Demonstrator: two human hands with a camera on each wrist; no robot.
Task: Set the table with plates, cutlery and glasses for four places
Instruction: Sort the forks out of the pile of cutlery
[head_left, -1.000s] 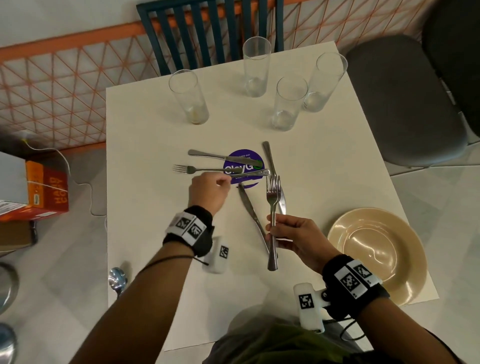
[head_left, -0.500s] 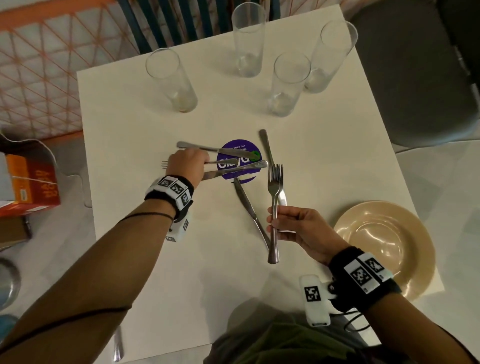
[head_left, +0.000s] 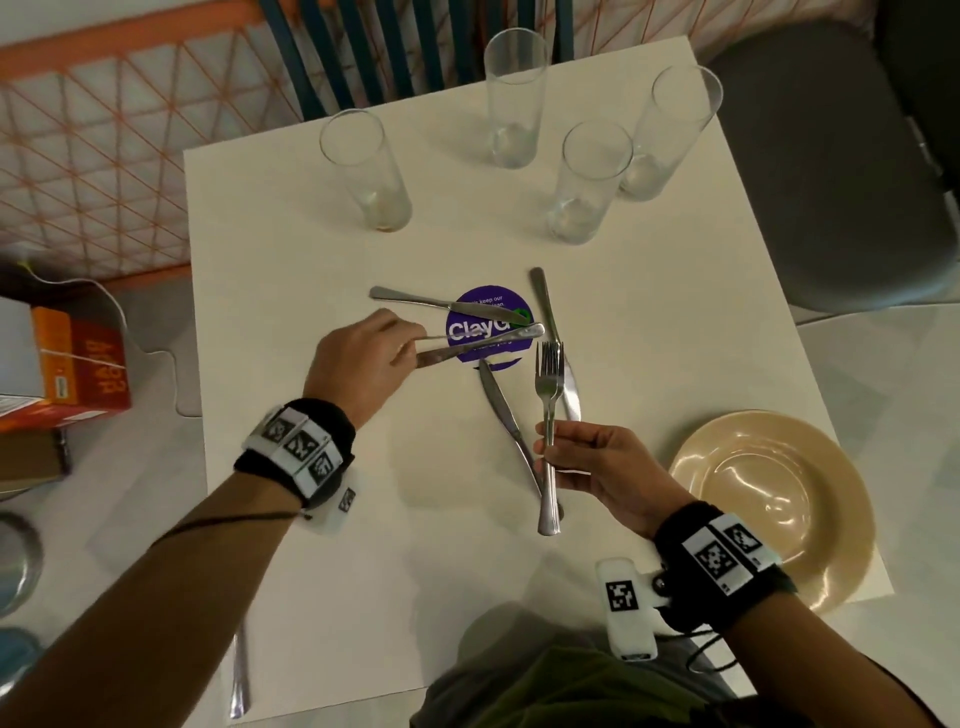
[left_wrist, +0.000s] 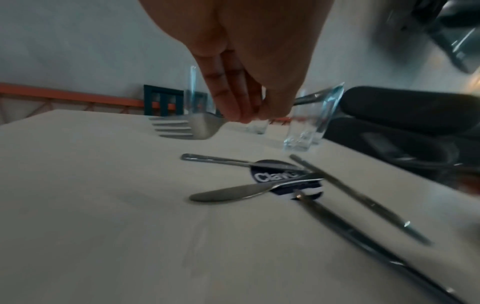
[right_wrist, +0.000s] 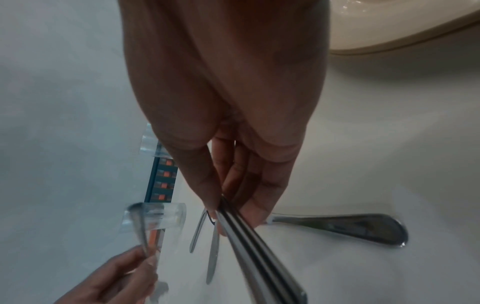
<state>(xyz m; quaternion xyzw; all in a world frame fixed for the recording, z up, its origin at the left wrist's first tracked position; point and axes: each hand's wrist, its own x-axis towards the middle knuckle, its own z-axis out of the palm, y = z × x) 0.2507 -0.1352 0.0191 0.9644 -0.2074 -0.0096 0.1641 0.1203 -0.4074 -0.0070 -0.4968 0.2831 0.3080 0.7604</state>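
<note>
My left hand pinches a fork near its neck and holds it just above the white table, handle pointing right. The left wrist view shows the fork's tines sticking out left of my left hand. My right hand grips two forks together, upright, tines away from me. Their handles lie side by side under my right hand. Several knives lie crossed around a purple sticker. A beige plate sits at the near right corner.
Several tall empty glasses stand along the table's far side. A dark slatted chair is behind the table and a grey padded seat to its right. An orange box lies on the floor at left.
My left hand slid left along the fork on the table, took hold near its neck and raised it. My right hand kept its forks in nearly the same spot.
</note>
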